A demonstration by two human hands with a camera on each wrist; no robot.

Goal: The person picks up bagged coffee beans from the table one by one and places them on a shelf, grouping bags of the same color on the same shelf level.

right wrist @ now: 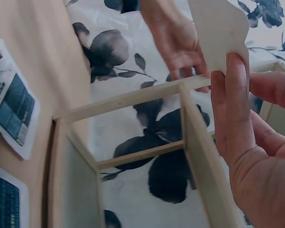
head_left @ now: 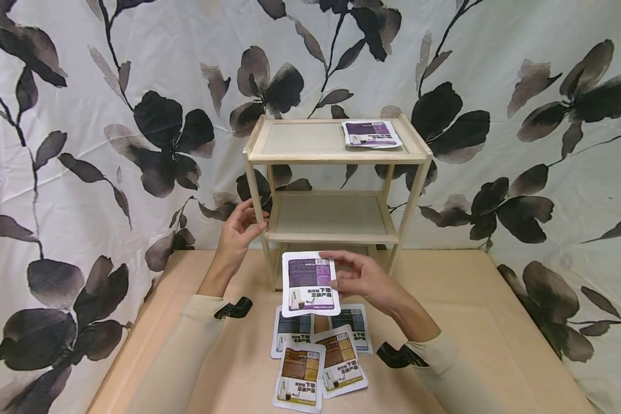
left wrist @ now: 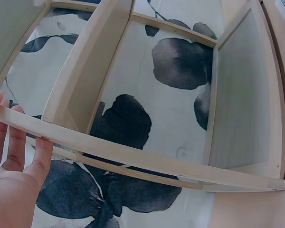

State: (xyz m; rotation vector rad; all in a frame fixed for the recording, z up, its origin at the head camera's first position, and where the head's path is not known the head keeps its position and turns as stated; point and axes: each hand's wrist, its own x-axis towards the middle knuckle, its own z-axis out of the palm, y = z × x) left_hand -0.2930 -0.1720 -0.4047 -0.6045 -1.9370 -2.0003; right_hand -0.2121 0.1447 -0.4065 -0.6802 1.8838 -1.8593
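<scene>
A light wooden shelf (head_left: 336, 155) with three levels stands at the back of the table. One purple packet (head_left: 371, 133) lies on its top level, to the right. My left hand (head_left: 244, 225) holds the shelf's left front post (left wrist: 133, 154) at mid height, fingers (left wrist: 9, 142) laid along it. My right hand (head_left: 341, 271) pinches another purple packet (head_left: 310, 283) by its right edge and keeps it lifted in front of the shelf's lower levels. The right wrist view shows this packet's white back (right wrist: 218, 33) between thumb and fingers (right wrist: 235, 95).
Several flat packets lie on the tan table (head_left: 471, 310) between my forearms: two blue ones (head_left: 291, 332) (head_left: 355, 326) and two brown ones (head_left: 343, 362) (head_left: 300, 379). The middle shelf level (head_left: 331, 215) holds nothing. A flower-print cloth (head_left: 108, 144) hangs behind.
</scene>
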